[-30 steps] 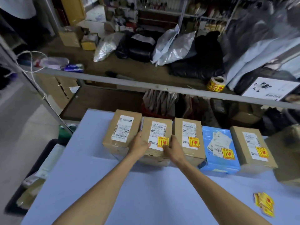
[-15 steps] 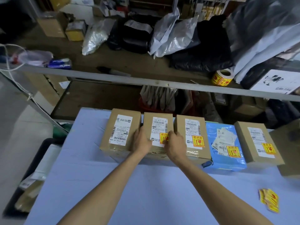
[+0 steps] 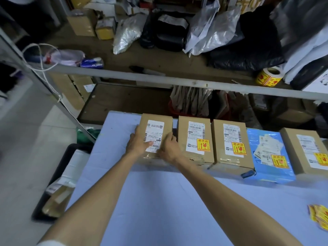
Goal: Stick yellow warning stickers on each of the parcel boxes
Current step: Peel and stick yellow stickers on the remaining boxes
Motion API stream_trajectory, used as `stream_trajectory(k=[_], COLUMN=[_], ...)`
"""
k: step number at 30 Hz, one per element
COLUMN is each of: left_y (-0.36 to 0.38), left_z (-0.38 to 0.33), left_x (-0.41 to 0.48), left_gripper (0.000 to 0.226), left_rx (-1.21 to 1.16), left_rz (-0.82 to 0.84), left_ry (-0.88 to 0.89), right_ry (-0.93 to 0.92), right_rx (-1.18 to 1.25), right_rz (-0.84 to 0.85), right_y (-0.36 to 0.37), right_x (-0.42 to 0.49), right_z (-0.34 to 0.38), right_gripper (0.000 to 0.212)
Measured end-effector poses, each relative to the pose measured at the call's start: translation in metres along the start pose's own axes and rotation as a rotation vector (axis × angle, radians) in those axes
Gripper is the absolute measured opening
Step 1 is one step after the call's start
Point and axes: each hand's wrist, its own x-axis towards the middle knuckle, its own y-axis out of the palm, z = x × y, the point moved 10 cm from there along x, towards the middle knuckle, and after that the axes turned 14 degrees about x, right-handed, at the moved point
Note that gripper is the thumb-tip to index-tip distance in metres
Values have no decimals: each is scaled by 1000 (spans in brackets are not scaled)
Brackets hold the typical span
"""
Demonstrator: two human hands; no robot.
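Snugly between left hand (image 3: 137, 144) and right hand (image 3: 168, 149), leftmost box (image 3: 157, 129), fingers (image 3: 169, 136) clasping its sides.

Parcel packing and dispatch storeroom. A row of taped parcel boxes (image 3: 182, 135) with barcode shipping labels (image 3: 196, 135) sits on a blue worktable (image 3: 159, 201), with a blue poly mailer parcel (image 3: 266, 167) among them. Metal racking (image 3: 159, 77) behind holds a roll of yellow warning stickers (image 3: 269, 79) far right, grey mailer bags (image 3: 213, 29) and cardboard cartons (image 3: 83, 22) far left. Loose stickers (image 3: 319, 217) near right.
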Motion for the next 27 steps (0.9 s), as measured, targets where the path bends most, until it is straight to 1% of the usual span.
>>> stream_trajectory(k=[2,4,7,9,10,12,14,16,21,24,27], left_y=[-2,-1,4,11,14,18,26,37,65,95,131], left_z=[14,31,49,60,66,77,84,84,56,26,-16], left_x=[-4,-10,-29,-49,-59,-87,-117,-147,-230,-279,-309], left_gripper=[78,78,69,59,57,61,71,76,73,73,75], left_rx=[-27,-96,-175,-266,-323,-398,-437,-471,-471,-509,-537], left_rz=[4,31,69,94,97,90,82,75,53,59,76], left_ry=[-46,-98,-122,-111,-105,-115,-144,-168,-206,-213,-191], right_ry=[42,24,-19,-14,-10,-28,-60,-97,-83,-54,-24], right_rx=[14,-33,-81,-39,-1,58,106,156,220,257,288], right_rz=[-37,-62,-46,-5,17,79,129,145,171,137,75], right_y=[7,12,24,32,34,39,42,41,25,-1,-39], right_x=[-3,-10,-24,-34,-39,-54,-75,-101,-164,-204,-233], right_z=[-2,-1,-4,-13,-18,-24,-31,-38,-87,-129,-170], right_gripper=[92,95,89,84,82,78,84,85,75,76,79])
